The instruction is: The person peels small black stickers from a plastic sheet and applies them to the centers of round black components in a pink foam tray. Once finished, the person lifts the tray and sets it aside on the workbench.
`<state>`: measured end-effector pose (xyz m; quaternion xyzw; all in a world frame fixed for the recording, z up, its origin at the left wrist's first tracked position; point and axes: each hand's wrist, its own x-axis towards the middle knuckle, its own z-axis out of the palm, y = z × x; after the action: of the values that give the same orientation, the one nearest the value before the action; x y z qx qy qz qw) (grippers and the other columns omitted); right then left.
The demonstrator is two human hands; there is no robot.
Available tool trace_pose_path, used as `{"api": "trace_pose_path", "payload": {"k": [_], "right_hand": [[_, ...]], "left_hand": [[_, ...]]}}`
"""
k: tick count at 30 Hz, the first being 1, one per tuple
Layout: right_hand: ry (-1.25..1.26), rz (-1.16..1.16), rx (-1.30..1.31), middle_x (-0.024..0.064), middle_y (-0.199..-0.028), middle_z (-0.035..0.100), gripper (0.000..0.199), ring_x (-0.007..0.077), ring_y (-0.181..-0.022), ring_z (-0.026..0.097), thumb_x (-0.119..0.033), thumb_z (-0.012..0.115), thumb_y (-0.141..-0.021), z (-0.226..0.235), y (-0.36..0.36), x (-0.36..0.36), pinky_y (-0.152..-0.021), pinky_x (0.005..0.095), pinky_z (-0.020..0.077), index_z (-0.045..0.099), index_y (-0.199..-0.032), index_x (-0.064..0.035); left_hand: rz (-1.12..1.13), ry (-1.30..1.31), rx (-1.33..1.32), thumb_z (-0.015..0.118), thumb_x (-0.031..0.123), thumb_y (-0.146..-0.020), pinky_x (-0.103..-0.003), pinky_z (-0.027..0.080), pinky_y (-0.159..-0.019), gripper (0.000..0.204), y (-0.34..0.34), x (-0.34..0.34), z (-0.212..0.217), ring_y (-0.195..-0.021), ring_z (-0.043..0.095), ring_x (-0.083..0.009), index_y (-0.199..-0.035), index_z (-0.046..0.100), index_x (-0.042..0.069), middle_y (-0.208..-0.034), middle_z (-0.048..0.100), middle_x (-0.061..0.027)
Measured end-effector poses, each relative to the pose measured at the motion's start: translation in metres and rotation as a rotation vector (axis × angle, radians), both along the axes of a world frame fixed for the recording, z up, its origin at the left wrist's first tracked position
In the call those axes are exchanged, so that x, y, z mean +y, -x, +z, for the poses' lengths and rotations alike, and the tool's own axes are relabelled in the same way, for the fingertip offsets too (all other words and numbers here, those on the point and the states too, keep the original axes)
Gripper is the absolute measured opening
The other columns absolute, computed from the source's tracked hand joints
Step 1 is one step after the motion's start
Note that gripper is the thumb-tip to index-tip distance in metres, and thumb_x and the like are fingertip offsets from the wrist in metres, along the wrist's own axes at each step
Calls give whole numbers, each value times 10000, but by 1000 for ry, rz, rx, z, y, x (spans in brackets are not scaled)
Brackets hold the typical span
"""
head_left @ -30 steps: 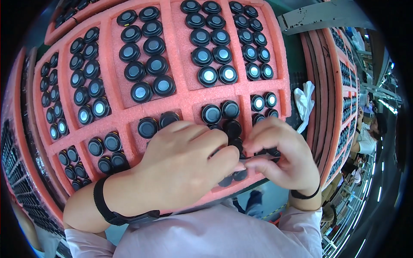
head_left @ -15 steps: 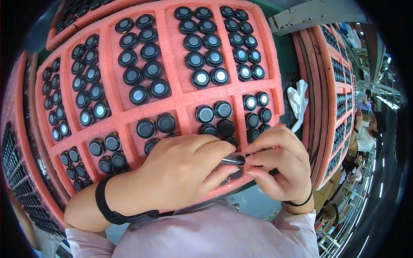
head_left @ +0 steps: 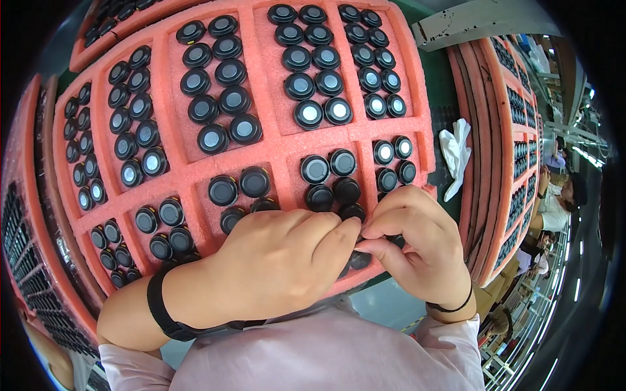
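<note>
My left hand (head_left: 280, 257), with a black band at its wrist, is closed over the near part of a pink foam tray (head_left: 313, 139). Its thumb and fingers hide what they grip; half a second ago a small dark shiny part showed there. Against its fingertips, my right hand (head_left: 417, 244) pinches thumb and forefinger together, and whatever lies in that pinch is too covered to make out. Around both hands, round black caps with grey disc centres sit in the tray's compartments, among them a black cap (head_left: 346, 190) just beyond my left fingers.
More foam trays of black parts lie at the left (head_left: 39, 260) and in a stack at the right (head_left: 486, 156). A crumpled white glove (head_left: 455, 156) rests between tray and stack. A grey metal beam (head_left: 486, 25) crosses the far right. Other people sit farther off at right.
My right hand has shifted slightly left, its fingertips now meeting the left ones. The dark shiny part seen between my hands is now covered. The tray appears slightly shifted in view.
</note>
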<state>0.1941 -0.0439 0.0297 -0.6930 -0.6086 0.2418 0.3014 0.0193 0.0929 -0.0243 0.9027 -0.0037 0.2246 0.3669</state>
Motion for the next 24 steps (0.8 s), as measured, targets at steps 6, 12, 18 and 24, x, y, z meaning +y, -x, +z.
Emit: {"api": "trace_pose_path", "payload": {"k": [6, 12, 18, 24], "right_hand": [[-38, 6, -15, 95, -890, 648, 276, 270, -835, 638, 2, 871, -693, -2, 1, 1, -714, 369, 515, 669, -879, -27], [-39, 23, -19, 98, -891, 646, 274, 274, -835, 636, 3, 864, -699, -4, 1, 0, -710, 369, 511, 659, -878, -30], [-23, -21, 43, 98, -905, 646, 268, 273, -837, 634, 2, 854, -716, -2, 1, -1, -715, 367, 507, 658, -893, -37], [-1, 95, -13, 86, -927, 627, 220, 253, -825, 609, -50, 847, -766, 2, -10, -4, -687, 334, 478, 665, -891, -54]], "left_hand": [[-12, -52, 9, 665, 83, -795, -312, 560, -607, 393, 1, 2, 5, -749, 691, -231, -1156, 682, -71, -967, 695, -129], [-7, -52, 28, 671, 84, -788, -314, 563, -616, 403, 1, 2, 3, -755, 691, -233, -1158, 680, -76, -985, 698, -132], [5, -28, 23, 703, 107, -808, -315, 560, -608, 377, 0, 0, 5, -747, 672, -218, -1139, 674, -73, -957, 669, -108], [-6, 43, 90, 770, 112, -782, -347, 576, -636, 383, -1, -4, 5, -775, 698, -265, -1120, 683, -46, -977, 695, -138]]}}
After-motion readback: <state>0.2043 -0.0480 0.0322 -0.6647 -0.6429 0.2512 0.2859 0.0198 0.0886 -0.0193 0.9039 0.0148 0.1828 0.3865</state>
